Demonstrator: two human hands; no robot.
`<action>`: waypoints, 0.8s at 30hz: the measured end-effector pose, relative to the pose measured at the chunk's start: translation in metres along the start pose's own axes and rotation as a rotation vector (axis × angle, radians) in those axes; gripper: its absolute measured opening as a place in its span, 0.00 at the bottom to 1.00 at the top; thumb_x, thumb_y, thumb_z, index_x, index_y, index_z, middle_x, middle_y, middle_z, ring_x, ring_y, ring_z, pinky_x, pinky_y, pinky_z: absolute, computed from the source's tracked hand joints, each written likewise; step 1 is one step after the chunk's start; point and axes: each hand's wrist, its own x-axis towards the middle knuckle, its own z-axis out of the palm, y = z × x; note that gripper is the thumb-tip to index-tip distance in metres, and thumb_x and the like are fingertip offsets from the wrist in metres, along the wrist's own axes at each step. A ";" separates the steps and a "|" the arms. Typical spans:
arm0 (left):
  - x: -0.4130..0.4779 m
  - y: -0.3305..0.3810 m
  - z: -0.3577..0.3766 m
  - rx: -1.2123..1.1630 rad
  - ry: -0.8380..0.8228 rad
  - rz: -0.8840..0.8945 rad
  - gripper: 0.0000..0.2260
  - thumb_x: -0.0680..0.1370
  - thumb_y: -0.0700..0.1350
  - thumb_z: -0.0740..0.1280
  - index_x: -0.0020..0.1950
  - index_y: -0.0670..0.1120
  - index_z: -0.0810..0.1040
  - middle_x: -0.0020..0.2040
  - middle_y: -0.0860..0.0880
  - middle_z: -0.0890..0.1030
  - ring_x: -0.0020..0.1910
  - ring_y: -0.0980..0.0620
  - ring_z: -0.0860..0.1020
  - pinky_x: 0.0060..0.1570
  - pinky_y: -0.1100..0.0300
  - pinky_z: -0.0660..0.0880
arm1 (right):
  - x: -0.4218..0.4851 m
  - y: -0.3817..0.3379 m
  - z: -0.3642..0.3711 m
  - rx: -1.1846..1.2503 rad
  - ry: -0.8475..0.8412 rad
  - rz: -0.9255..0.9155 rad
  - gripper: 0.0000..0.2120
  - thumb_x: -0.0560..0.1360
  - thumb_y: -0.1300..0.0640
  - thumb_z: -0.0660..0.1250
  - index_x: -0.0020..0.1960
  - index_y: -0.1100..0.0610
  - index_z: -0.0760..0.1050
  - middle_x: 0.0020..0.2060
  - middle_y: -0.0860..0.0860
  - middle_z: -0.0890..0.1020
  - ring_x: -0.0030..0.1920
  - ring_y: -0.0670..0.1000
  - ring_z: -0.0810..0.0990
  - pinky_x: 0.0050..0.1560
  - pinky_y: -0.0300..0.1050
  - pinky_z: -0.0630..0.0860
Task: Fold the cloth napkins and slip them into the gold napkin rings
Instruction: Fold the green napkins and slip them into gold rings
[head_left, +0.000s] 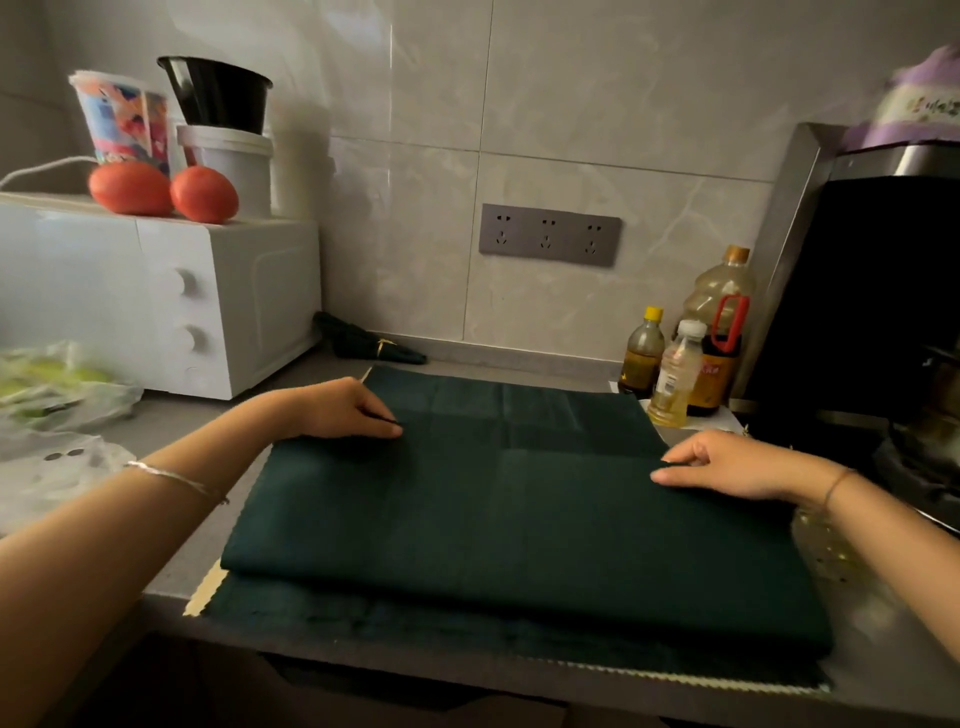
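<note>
Two hands were on the cloth when I checked the head feed. The left hand (353, 410) had its fingers curled down and pinched the left edge of the dark green napkin (519, 519) at the upper fold. The right hand (727, 467) reached in from the other side, its thumb and forefinger closed on the right edge at about the same height, with the other fingers loosely bent above them. I could see a thin silver bracelet (176, 480) on the left wrist and a finer band (834, 486) on the right. The napkin lay flat on the grey counter (182, 551), doubled over so that its top layer stopped short of the near edge. A lower layer with a cream zigzag trim (675, 675) showed along the front and at the left corner. Behind it, against the wall, a second green napkin (358, 343) lay rolled and gathered inside a gold napkin ring (383, 345), just beside the white microwave (156, 301). On top of the microwave sat two tomatoes (130, 187), a printed cup (124, 122), a white tub (228, 161) and a black container (218, 93). A plastic bag (57, 384) holding something green lay to the far left. Near the right end of the napkin stood several oil bottles (675, 364), and above them a grey socket plate (550, 234) was set in the tiled wall.
</note>
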 end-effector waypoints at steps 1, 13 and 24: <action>0.013 -0.005 0.002 0.041 0.095 0.023 0.10 0.76 0.50 0.69 0.52 0.47 0.84 0.46 0.52 0.84 0.43 0.58 0.79 0.52 0.64 0.75 | 0.015 0.004 0.001 -0.049 0.063 -0.021 0.10 0.78 0.49 0.62 0.50 0.49 0.81 0.45 0.45 0.84 0.46 0.43 0.82 0.52 0.39 0.78; 0.122 -0.029 0.046 0.329 0.428 -0.143 0.08 0.79 0.50 0.65 0.53 0.48 0.78 0.53 0.48 0.80 0.54 0.48 0.78 0.47 0.56 0.71 | 0.142 0.043 0.025 -0.149 0.486 0.058 0.04 0.75 0.51 0.68 0.45 0.51 0.77 0.46 0.49 0.80 0.47 0.49 0.78 0.49 0.47 0.77; 0.171 -0.043 0.058 0.407 0.409 -0.162 0.08 0.81 0.50 0.60 0.56 0.49 0.74 0.53 0.48 0.79 0.55 0.48 0.76 0.60 0.55 0.68 | 0.186 0.059 0.034 -0.200 0.526 0.110 0.04 0.76 0.51 0.66 0.46 0.50 0.74 0.44 0.48 0.80 0.45 0.49 0.78 0.44 0.43 0.76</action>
